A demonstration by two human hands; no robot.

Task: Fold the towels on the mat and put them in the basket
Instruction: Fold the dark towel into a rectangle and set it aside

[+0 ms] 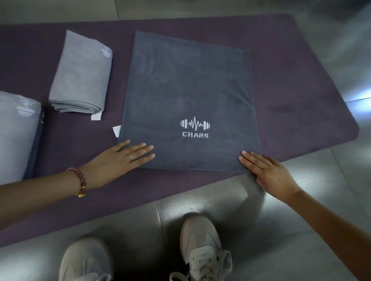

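On the mat (294, 82), flat-fingered left hand (117, 164) and right hand (270, 174) press the towel (188, 85) lying lengthwise away.

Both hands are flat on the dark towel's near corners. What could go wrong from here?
The dark towel has its near right corner at the mat edge, under the right hand; a pull could drag it onto the floor. The left hand also lies flat, with no grip, so layers may slide during the next fold. The folded light towel close by on the left could get knocked.
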